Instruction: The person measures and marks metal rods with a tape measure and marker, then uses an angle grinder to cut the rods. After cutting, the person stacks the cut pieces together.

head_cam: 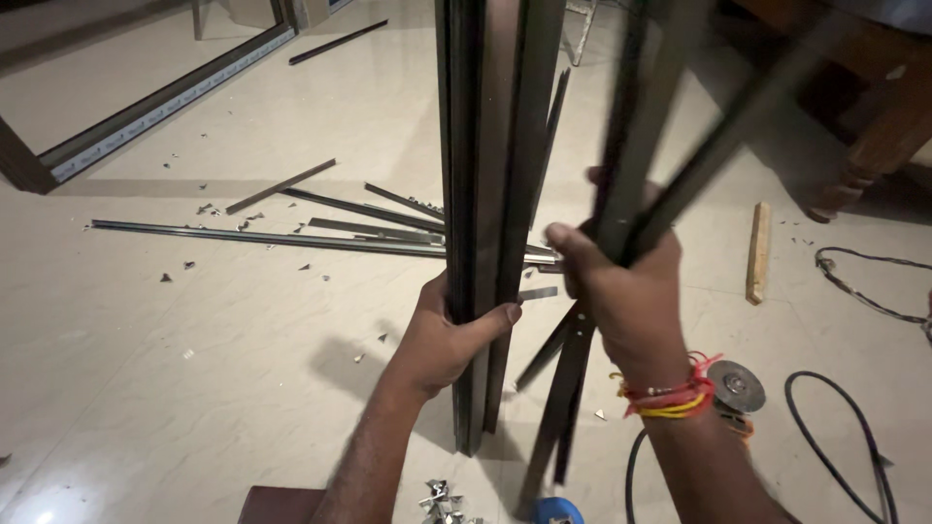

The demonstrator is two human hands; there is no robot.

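1. Nearest the lens, the right hand (pixel 621 291), with red and yellow threads at the wrist, is clenched around a loose bundle of thin dark metal strips (pixel 660 165); the strips fan out above the fist, probably because only the one grasp in the middle gathers them.
2. To its left, the left hand (pixel 449 340) wraps a stack of long dark-brown metal frame profiles (pixel 490 146), thumb across the front, fingers hidden behind (a steadying hold, to judge by it).
3. That stack stands almost upright, its long axis running from the pale tiled floor (pixel 194 340) up out of the top of the view; its lower end rests on or just above the tiles between the two forearms.
4. The strips lean, their tops tilting up to the right and their lower ends reaching down to the left, near the stack's foot.
5. Well apart on the floor lie more grey metal lengths (pixel 262 236), flat and roughly crosswise, with offcut chips around them.
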